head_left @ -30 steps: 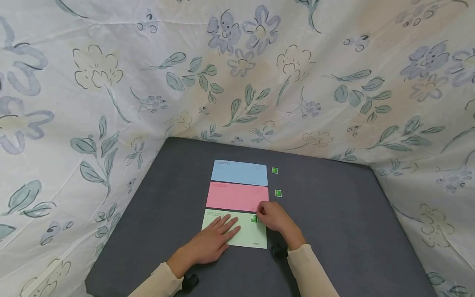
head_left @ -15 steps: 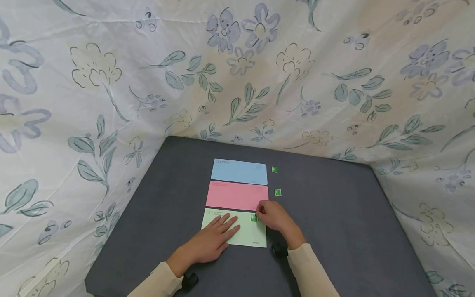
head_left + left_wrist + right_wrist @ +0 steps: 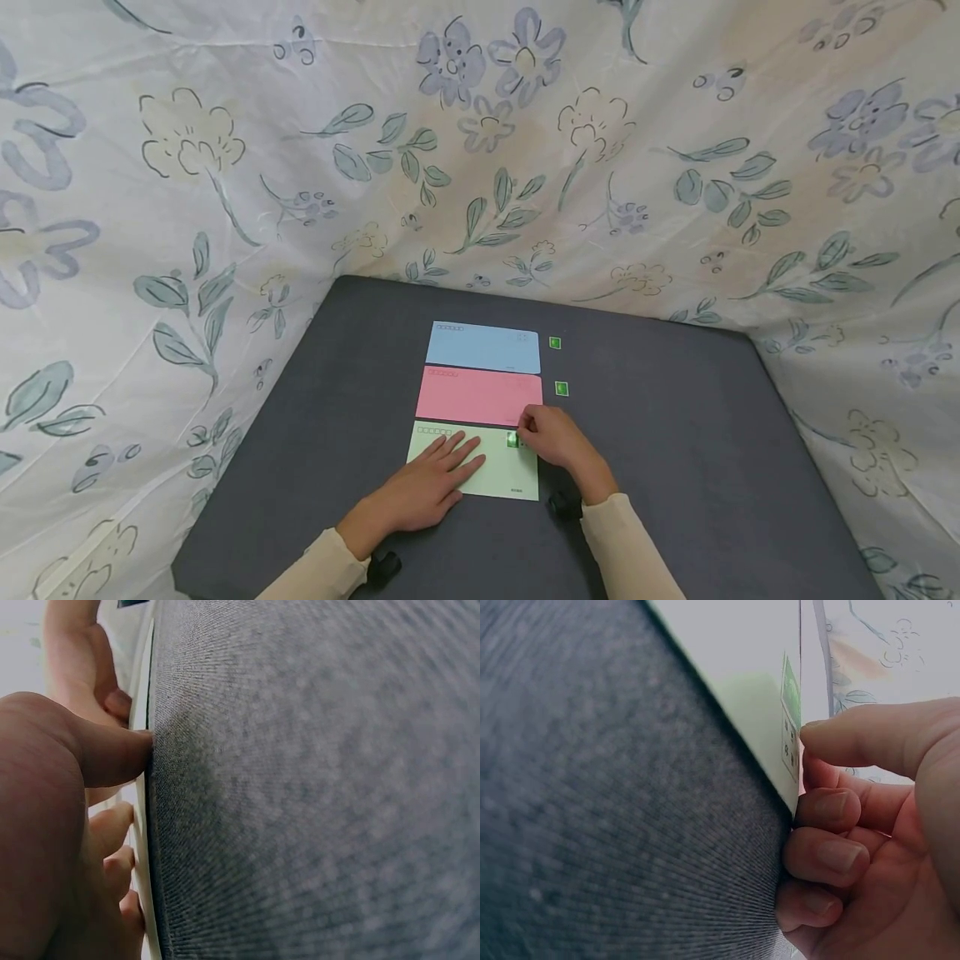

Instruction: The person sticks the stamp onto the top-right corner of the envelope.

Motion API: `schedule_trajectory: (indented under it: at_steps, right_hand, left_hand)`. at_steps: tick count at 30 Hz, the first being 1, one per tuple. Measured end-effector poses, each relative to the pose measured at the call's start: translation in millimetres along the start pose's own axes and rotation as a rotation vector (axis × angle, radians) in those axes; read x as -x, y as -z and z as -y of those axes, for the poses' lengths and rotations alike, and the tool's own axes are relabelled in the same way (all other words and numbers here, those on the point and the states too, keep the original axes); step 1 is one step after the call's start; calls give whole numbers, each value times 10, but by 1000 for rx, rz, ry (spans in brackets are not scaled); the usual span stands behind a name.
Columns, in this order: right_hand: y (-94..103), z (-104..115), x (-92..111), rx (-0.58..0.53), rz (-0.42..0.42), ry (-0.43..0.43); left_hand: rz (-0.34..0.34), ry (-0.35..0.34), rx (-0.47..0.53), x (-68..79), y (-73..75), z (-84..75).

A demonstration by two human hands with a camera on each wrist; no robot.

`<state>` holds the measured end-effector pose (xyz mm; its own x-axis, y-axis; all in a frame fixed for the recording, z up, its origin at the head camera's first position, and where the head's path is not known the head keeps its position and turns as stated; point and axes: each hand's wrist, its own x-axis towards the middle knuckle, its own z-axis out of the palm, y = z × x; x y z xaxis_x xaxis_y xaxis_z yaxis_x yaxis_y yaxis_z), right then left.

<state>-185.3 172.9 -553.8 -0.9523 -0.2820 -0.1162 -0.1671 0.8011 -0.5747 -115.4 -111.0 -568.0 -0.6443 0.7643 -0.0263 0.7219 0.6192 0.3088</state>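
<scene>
Green postage stamp [image 3: 512, 439]: lies on the pale-green envelope [image 3: 495, 479], two o'clock of its middle; envelope's long axis nine-to-three. Right hand [image 3: 553, 437]: nearer; fingers curled, apparently pinching nothing, stamp at their nine o'clock. Left hand [image 3: 431, 495]: fingers spread.

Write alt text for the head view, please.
A left hand lies spread on a green envelope; a right hand, fingers curled, is at its green stamp. Beyond, on the dark table, lie a pink envelope and a blue envelope, each with another stamp to its right.
</scene>
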Motion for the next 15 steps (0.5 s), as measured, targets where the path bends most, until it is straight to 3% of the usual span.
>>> schedule_trajectory:
  at_steps: [15]
  right_hand:
    - [-5,-54,39,-83,-30,-20]
  left_hand:
    - [-17,8,-45,-21,-48,27]
